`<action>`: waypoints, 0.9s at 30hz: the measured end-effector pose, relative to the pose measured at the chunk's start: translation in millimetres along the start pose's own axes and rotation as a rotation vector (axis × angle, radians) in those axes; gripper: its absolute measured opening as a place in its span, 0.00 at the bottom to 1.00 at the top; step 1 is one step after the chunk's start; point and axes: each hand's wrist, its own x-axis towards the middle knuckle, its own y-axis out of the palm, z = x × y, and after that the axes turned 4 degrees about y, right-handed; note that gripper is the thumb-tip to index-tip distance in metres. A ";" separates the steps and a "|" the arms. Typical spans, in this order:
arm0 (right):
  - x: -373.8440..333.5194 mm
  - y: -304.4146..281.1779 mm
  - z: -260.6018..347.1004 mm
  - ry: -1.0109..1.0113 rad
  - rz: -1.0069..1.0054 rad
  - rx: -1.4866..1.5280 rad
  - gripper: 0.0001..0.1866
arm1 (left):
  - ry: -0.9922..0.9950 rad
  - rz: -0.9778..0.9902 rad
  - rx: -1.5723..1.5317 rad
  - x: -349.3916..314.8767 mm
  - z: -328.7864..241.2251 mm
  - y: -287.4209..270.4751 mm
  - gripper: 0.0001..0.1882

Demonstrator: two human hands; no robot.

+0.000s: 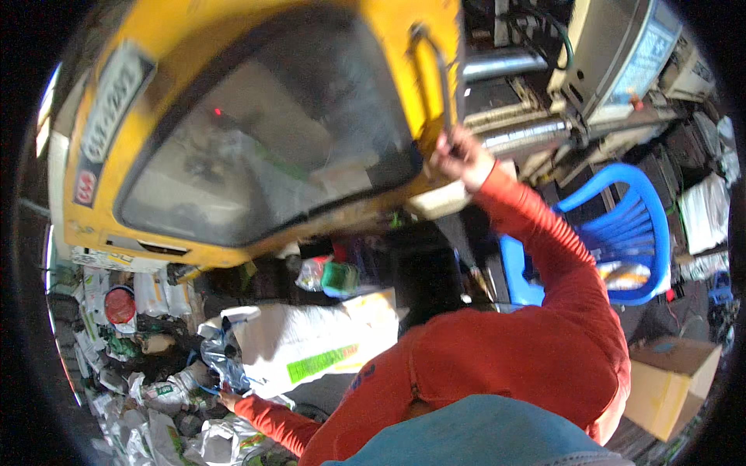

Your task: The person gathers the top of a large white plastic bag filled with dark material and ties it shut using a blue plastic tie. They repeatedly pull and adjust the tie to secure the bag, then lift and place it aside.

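My right hand (464, 159) is closed on the lower end of the bar handle (440, 58) of a yellow machine door (396, 39). The door has a large dark window (272, 132) with rounded corners. Low on the left, my left hand (228, 399) reaches out beside a blue curved band (200, 382). Its fingers are small and blurred, so I cannot tell whether it grips the band. A large white printed sack (311, 346) lies between that arm and the machine, with crumpled silvery plastic (225, 357) at its left end.
A blue plastic chair (641, 225) stands close by my right arm, with a cardboard box (672, 388) behind it. Plastic bags and scraps (155, 431) pile up on the left, near a red round lid (120, 304). A green container (339, 278) sits below the door.
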 end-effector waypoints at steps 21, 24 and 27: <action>458.0 -161.3 121.7 -0.386 -0.407 -1.449 0.20 | -0.395 -0.094 -0.165 -59.5 -19.6 -15.1 0.13; 452.4 -161.7 129.7 -0.333 -0.454 -1.557 0.17 | -0.435 -0.094 -0.166 -59.7 -27.3 -15.9 0.13; 450.5 -165.0 129.2 -0.475 -0.384 -1.400 0.16 | -0.468 -0.048 -0.118 -59.8 -30.7 -20.3 0.12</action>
